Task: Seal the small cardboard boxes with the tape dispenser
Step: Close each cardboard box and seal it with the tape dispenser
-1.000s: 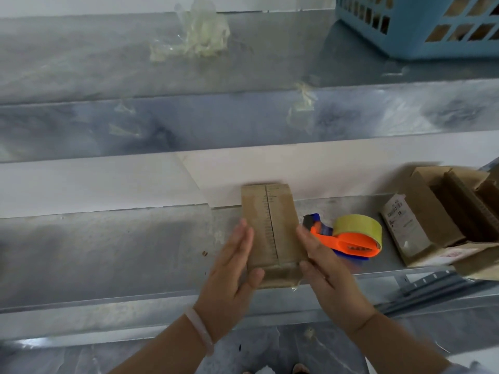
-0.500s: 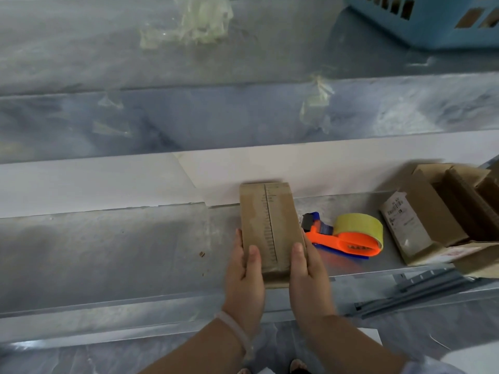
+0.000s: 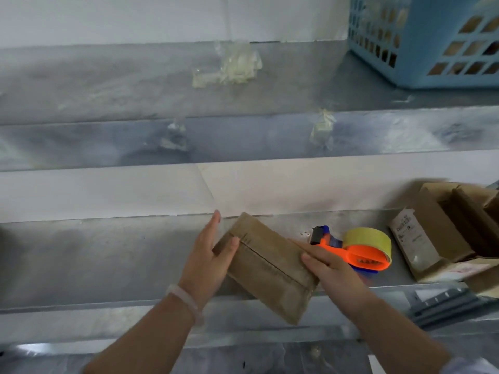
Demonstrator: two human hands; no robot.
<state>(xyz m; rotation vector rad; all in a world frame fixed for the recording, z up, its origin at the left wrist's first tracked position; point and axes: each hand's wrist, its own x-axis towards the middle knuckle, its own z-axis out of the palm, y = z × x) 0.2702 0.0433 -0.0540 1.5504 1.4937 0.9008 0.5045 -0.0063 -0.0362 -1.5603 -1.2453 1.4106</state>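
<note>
The box (image 3: 267, 268) sits between my hands, turned on a slant so its long seam runs from far-left to near-right, and its near corner hangs out past the front lip of the shelf (image 3: 108, 260). It is a flat, oblong block of dull brown cardboard, scuffed and slightly glossy. A dark slit shows where the two top flaps meet, with small printed ticks at its far end. My left hand (image 3: 208, 255) pinches the far-left end: the thumb is bent down on the top face beside the seam, and the fingers stand straight and close together against the end wall. My right hand (image 3: 332, 271) meets the near-right end with fingers laid almost straight across the top edge and the palm against the side. I cannot see that thumb. A pale band (image 3: 186, 298) circles my left wrist. Just beyond my right fingers the dispenser (image 3: 359, 255) lies on the shelf, an orange plastic frame with a blue part at its head, carrying a yellowish roll (image 3: 370, 238). Further right of it stands an open carton (image 3: 442, 230) with a white label. The shelf is grey sheet metal, smeared and faintly reflective. On the level above my hands lie crumpled clear scraps (image 3: 237, 66), and to the far right a blue lattice basket (image 3: 432, 41).
</note>
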